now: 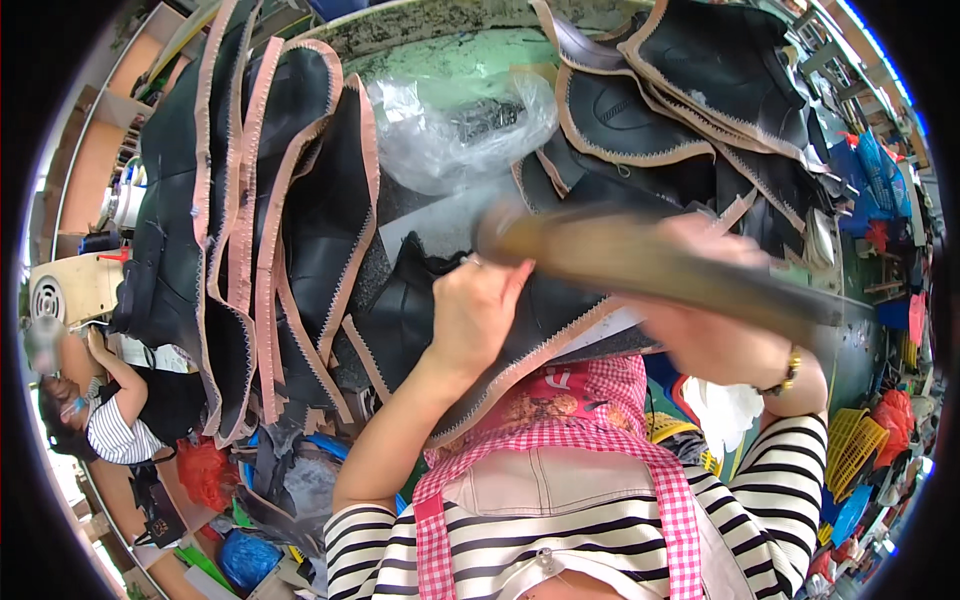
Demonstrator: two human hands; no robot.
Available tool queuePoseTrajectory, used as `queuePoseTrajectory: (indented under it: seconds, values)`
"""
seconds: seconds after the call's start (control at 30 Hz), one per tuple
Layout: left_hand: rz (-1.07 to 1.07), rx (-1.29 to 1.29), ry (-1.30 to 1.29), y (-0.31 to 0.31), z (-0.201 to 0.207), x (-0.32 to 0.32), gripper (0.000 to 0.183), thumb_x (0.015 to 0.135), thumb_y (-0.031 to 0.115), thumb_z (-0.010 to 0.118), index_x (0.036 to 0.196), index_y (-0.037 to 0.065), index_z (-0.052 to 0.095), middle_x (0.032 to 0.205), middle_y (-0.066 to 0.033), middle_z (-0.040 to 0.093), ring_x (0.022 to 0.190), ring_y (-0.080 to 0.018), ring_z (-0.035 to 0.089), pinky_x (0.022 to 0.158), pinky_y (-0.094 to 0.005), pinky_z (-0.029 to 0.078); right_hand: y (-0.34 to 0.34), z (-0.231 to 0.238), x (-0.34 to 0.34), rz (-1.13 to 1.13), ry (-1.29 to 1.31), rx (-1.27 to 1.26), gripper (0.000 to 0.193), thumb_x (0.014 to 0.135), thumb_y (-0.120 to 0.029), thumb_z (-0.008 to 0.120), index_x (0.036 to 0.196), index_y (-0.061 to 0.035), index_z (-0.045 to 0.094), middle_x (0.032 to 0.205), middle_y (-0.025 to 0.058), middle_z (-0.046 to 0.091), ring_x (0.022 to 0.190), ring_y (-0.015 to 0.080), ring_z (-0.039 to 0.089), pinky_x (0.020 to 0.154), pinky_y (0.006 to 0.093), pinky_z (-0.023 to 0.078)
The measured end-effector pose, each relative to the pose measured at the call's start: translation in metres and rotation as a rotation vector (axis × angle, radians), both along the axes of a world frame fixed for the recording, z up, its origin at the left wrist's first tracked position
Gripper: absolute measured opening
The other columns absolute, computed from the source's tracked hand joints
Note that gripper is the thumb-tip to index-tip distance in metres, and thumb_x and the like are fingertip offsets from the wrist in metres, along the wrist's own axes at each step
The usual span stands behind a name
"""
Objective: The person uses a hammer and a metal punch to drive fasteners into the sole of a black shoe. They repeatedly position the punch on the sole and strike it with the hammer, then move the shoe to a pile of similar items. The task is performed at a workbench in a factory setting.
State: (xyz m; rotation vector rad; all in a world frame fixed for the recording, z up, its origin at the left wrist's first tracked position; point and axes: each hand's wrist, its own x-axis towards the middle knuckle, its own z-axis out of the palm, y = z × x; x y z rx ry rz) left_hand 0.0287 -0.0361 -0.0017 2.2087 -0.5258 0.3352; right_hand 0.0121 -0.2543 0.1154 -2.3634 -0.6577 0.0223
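Smeared by motion, a long tan-brown piece with a dark edge (600, 262), like a boot sole, slants across the front of the work. My right hand (700, 310), also blurred, is wrapped round it. Its left end passes close to the thumb of my left hand (475, 312). That hand is sharp and closed, with its fingers at the edge of a black boot (400, 325); exactly what they pinch is partly hidden. The boot lies in front of me, and a pinkish zigzag-cut trim (530, 365) runs along its near edge, over my apron.
Black boots with pink trim stand at the left (300, 200), and more are piled at the far right (690, 90). Clear plastic wrap (460, 130) lies between them on the green table (470, 55). At the far left sits another person (130, 400); yellow baskets (855, 450) are at the right.
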Motion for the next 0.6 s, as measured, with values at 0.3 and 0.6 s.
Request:
queuePoseTrajectory:
  seconds: [0.3,0.6]
  values:
    - [0.126,-0.444,0.523,0.000,-0.010,0.000,0.008,0.091,0.005,0.064,0.088,-0.001,0.062,0.071,-0.0100,0.069,0.065,-0.0126,0.070,0.060,-0.0237,0.055,-0.011,-0.066,0.001,0.035,0.247,-0.075,0.026,0.090,-0.020,0.060,0.097,0.0044,0.052,0.068,0.0261,0.059,0.066,0.0442,0.060,0.059,0.0488,0.048]
    - [0.104,-0.180,0.344,-0.002,-0.007,-0.001,0.006,0.088,0.006,0.068,0.089,0.000,0.066,0.073,-0.0075,0.069,0.062,-0.0101,0.066,0.058,-0.0260,0.054,-0.011,0.020,0.006,-0.028,-0.097,0.147,0.026,0.087,-0.009,0.061,0.112,-0.0006,0.062,0.084,0.0220,0.064,0.074,0.0346,0.065,0.065,0.0409,0.052]
